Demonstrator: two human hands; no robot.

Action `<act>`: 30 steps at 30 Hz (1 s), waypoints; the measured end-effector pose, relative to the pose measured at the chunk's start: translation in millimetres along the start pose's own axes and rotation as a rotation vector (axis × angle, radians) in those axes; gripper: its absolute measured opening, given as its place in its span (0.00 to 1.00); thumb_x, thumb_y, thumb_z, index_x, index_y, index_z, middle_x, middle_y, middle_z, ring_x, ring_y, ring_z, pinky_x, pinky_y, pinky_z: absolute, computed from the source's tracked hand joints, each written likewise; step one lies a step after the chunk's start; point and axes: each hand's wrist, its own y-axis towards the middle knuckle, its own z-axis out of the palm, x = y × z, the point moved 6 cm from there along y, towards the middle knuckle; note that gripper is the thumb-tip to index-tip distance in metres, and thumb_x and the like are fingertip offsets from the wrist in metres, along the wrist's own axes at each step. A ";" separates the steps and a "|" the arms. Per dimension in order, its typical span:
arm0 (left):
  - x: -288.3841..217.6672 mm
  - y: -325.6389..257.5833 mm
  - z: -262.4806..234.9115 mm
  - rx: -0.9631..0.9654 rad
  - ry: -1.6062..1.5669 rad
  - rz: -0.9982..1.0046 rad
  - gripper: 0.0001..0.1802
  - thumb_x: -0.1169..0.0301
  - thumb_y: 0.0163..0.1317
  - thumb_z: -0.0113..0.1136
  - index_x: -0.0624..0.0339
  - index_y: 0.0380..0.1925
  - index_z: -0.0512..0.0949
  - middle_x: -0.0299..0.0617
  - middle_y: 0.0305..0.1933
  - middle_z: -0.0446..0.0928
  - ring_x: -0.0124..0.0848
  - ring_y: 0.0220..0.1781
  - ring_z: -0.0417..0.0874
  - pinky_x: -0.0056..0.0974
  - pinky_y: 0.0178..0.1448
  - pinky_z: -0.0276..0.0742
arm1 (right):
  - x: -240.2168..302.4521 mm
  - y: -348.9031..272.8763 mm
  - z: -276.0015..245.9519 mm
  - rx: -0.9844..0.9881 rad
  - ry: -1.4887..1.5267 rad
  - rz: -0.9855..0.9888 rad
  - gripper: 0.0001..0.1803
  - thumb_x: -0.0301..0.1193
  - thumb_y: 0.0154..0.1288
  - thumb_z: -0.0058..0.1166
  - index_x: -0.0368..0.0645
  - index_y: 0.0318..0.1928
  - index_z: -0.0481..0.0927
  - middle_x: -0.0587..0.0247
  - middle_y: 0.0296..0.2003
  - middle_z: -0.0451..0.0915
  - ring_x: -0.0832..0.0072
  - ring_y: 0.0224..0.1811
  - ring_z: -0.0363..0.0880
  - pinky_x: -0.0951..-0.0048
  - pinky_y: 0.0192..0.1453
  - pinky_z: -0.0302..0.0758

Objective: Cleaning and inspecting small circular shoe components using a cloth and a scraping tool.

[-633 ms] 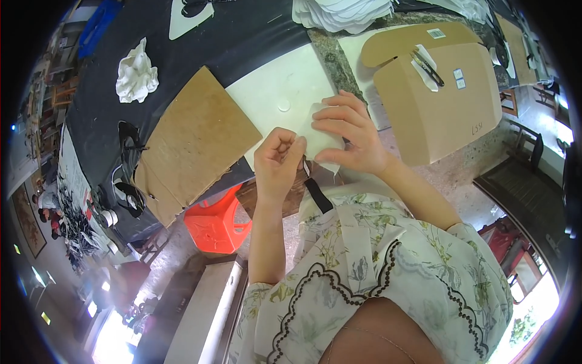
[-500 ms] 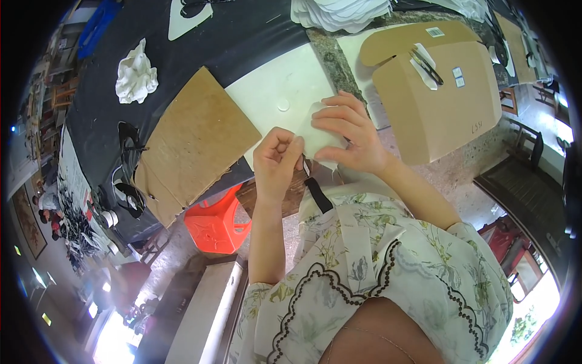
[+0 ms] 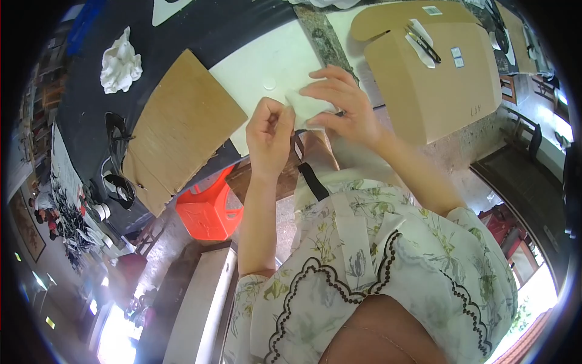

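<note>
A thin, soft-looking white piece (image 3: pixel 308 107), perhaps paper or cloth, is stretched between my two hands above the near edge of a white board (image 3: pixel 267 57). My left hand (image 3: pixel 270 136) is closed, with thumb and forefinger pinching its left edge. From the right, my right hand (image 3: pixel 348 109) holds the same piece, fingers curved over it and thumb along its lower edge; part of it is hidden behind that hand. On the board beyond my left hand lies a small round white disc (image 3: pixel 269 83). A black strap (image 3: pixel 313 182) hangs below my hands against my clothing.
Brown cardboard (image 3: pixel 182 121) lies left of the board, beside a crumpled white wad (image 3: pixel 120 64) on black table covering. To the right, a larger cardboard piece (image 3: pixel 436 91) bears a dark-handled cutter (image 3: pixel 427 47). A red stool (image 3: pixel 209 209) stands below the table edge.
The view has shifted, so the table and its things sit higher and further left. Between my hands the white piece looks more folded and less broad; my left hand keeps its pinch.
</note>
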 end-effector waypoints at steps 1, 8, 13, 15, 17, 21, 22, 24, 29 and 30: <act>-1.8 -0.4 1.1 -0.018 -0.028 0.011 0.09 0.76 0.65 0.53 0.59 0.25 0.67 0.28 0.22 0.67 0.14 0.24 0.64 0.22 0.28 0.59 | -1.3 0.5 -0.6 0.006 0.001 0.007 0.24 0.35 0.44 0.69 0.46 0.45 0.82 0.65 0.41 0.80 0.63 0.56 0.72 0.58 0.62 0.62; -33.1 -11.6 -5.3 -0.249 0.403 0.243 0.05 0.75 0.58 0.59 0.64 0.32 0.74 0.32 0.23 0.69 0.19 0.23 0.66 0.26 0.26 0.63 | -3.9 -0.8 2.1 0.044 0.045 -0.047 0.23 0.32 0.44 0.69 0.46 0.45 0.82 0.65 0.41 0.80 0.64 0.55 0.71 0.63 0.58 0.67; -55.6 -18.7 11.5 -0.163 0.658 0.559 0.11 0.69 0.53 0.64 0.60 0.35 0.78 0.37 0.23 0.68 0.28 0.22 0.70 0.32 0.25 0.66 | -3.6 -5.7 13.3 0.035 0.055 -0.066 0.22 0.30 0.46 0.68 0.45 0.45 0.81 0.64 0.43 0.80 0.63 0.56 0.70 0.62 0.58 0.67; -52.9 -14.8 20.7 -0.092 0.764 0.629 0.12 0.67 0.52 0.65 0.58 0.36 0.78 0.38 0.22 0.68 0.32 0.22 0.71 0.34 0.25 0.67 | -3.0 -7.9 11.1 -0.015 0.084 -0.054 0.22 0.29 0.48 0.66 0.43 0.47 0.80 0.63 0.44 0.79 0.64 0.57 0.70 0.63 0.58 0.68; -52.1 -10.9 17.6 -0.101 0.620 0.607 0.12 0.67 0.50 0.68 0.56 0.36 0.80 0.35 0.21 0.67 0.23 0.20 0.66 0.29 0.23 0.63 | -1.2 -8.4 10.6 -0.012 0.066 -0.045 0.21 0.27 0.49 0.64 0.42 0.48 0.79 0.63 0.46 0.78 0.65 0.57 0.70 0.65 0.57 0.69; -47.0 -8.9 15.9 -0.102 0.606 0.617 0.13 0.67 0.50 0.68 0.57 0.36 0.81 0.35 0.21 0.68 0.23 0.21 0.66 0.30 0.23 0.62 | 1.8 -8.2 7.3 -0.009 0.090 0.043 0.20 0.26 0.53 0.62 0.42 0.49 0.78 0.64 0.48 0.77 0.66 0.57 0.70 0.67 0.58 0.69; -45.8 -8.7 14.9 -0.104 0.601 0.622 0.14 0.66 0.50 0.69 0.58 0.36 0.81 0.35 0.22 0.68 0.23 0.21 0.65 0.30 0.23 0.62 | 1.7 -9.4 9.1 0.018 0.094 0.089 0.20 0.26 0.54 0.61 0.42 0.50 0.78 0.63 0.49 0.77 0.66 0.56 0.70 0.68 0.58 0.68; -43.4 -10.7 13.5 -0.111 0.596 0.633 0.14 0.66 0.50 0.69 0.59 0.36 0.81 0.35 0.22 0.69 0.24 0.21 0.65 0.30 0.23 0.62 | 5.1 -16.8 8.7 0.044 0.032 0.090 0.21 0.26 0.55 0.60 0.43 0.52 0.77 0.63 0.49 0.77 0.67 0.57 0.70 0.69 0.59 0.67; -37.5 -12.0 12.2 -0.082 0.546 0.524 0.17 0.61 0.52 0.65 0.61 0.37 0.78 0.41 0.23 0.70 0.36 0.24 0.73 0.39 0.30 0.69 | 6.1 -25.9 -3.2 0.029 0.189 0.283 0.22 0.27 0.60 0.56 0.43 0.56 0.74 0.64 0.51 0.76 0.71 0.58 0.69 0.72 0.62 0.64; -37.9 -11.5 10.9 -0.080 0.541 0.515 0.17 0.61 0.52 0.65 0.61 0.37 0.78 0.41 0.23 0.70 0.36 0.24 0.73 0.39 0.30 0.69 | 10.6 -25.4 -5.4 -0.002 0.208 0.272 0.21 0.27 0.61 0.54 0.42 0.56 0.73 0.64 0.52 0.76 0.72 0.59 0.69 0.72 0.63 0.64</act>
